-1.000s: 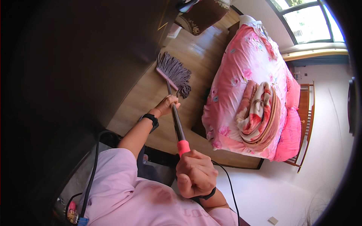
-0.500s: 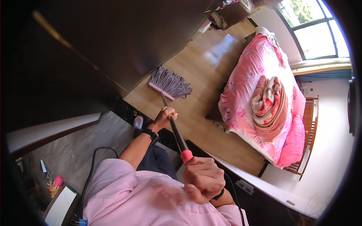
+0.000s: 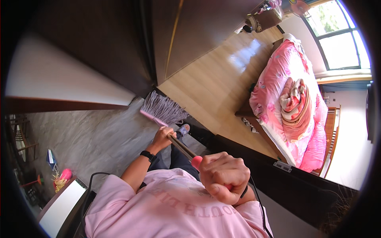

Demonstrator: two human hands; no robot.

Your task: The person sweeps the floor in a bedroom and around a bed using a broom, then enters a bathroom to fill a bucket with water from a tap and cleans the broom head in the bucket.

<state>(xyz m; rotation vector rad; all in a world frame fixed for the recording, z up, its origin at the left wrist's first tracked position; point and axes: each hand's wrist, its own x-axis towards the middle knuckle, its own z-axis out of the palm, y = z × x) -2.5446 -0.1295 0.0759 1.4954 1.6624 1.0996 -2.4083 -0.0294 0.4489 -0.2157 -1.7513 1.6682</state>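
Note:
A string mop has a head of grey-purple strands point(image 3: 164, 108), a pink clamp bar point(image 3: 154, 118) and a metal handle point(image 3: 183, 147). Its strands lie spread beside the door frame, across the dark doorway strip and the edge of the grey floor. Low on the handle, close to the clamp, my left hand point(image 3: 162, 137) is wrapped round the shaft. My right hand point(image 3: 225, 176) is closed round the pink grip at the handle's top end, in front of my chest. One sandalled foot point(image 3: 183, 129) stands just right of the mop head.
A bed point(image 3: 274, 81) with pink bedding and a folded blanket stands on the wooden floor point(image 3: 206, 79) at right. Dark door panels point(image 3: 194, 35) rise at upper left. Marbled grey floor point(image 3: 91, 135) spreads left, with a white-topped piece of furniture point(image 3: 63, 210) at lower left.
The mop head has come back from the wooden floor to the doorway strip and grey floor. Both hands keep their hold. My body and view have shifted, showing more grey floor at left.

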